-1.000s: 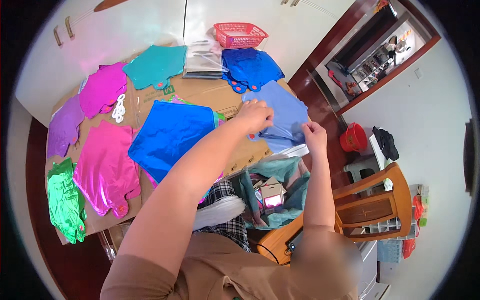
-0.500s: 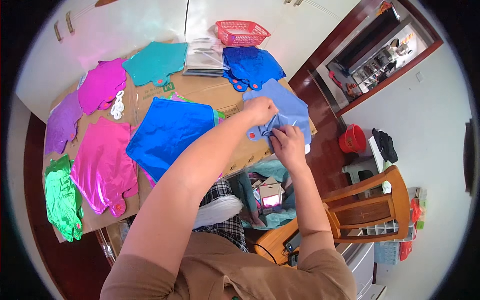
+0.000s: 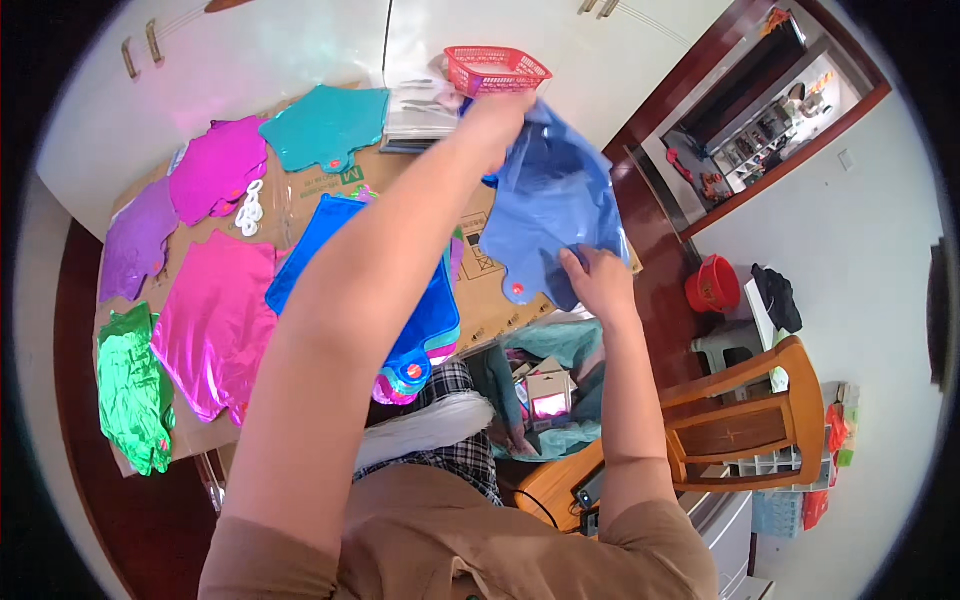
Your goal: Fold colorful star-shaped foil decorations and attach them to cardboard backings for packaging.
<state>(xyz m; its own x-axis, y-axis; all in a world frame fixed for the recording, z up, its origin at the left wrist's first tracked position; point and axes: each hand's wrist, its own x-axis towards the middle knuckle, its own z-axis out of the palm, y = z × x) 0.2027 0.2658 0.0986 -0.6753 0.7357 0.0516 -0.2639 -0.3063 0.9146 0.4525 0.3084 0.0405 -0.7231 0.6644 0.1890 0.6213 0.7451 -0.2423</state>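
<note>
A light blue flat foil balloon [image 3: 555, 215] is stretched between my two hands at the right of the table. My left hand [image 3: 503, 128] is closed on its upper left edge, near the red basket, its fingers partly hidden. Lower down, my right hand [image 3: 604, 284] pinches the balloon's near right edge. Its tab with a red dot hangs at the lower left. Behind my left hand the dark blue balloons are mostly covered. Under my left forearm lies a pile topped by a bright blue foil balloon [image 3: 425, 325].
On the cardboard-covered table are flat balloons in teal [image 3: 328, 128], magenta [image 3: 220, 170], purple [image 3: 135, 245], pink [image 3: 215, 325] and green [image 3: 135, 390]. White ribbon loops [image 3: 249, 210] lie among them. A red basket [image 3: 495, 70] stands at the back; a wooden chair [image 3: 745, 425] is at right.
My left hand has moved up and away, spreading the light blue balloon out taller. My right hand has shifted slightly right, to the balloon's near edge.
</note>
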